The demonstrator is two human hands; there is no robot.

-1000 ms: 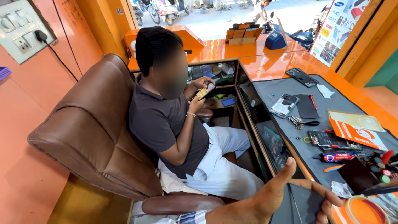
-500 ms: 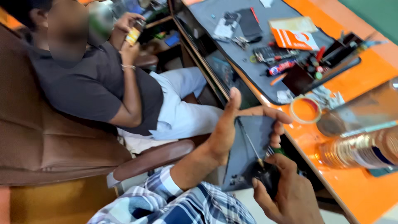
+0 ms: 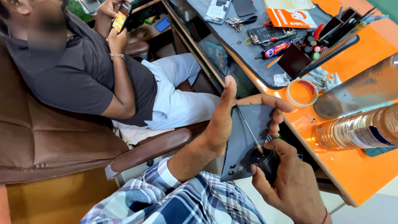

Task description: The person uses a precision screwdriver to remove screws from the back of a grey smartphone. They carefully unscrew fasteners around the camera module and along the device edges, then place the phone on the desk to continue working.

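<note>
Head view: left hand (image 3: 226, 124) grips phone (image 3: 244, 137) edges; right hand (image 3: 286, 182) grips screwdriver (image 3: 265, 159) beside counter (image 3: 352, 170).

Orange counter (image 3: 356, 166) along the right, partly covered by a dark grey work mat (image 3: 253, 54). Brown padded armchair (image 3: 45, 137) at left. Pale tiled floor (image 3: 373, 209) seen below. Even light.

Orange counter (image 3: 352, 166) bearing tape roll (image 3: 301, 92), two clear bottles (image 3: 356, 128) and grey mat (image 3: 265, 62). Seated person (image 3: 95, 79) in brown armchair (image 3: 49, 137), holding phone (image 3: 121, 16).
</note>
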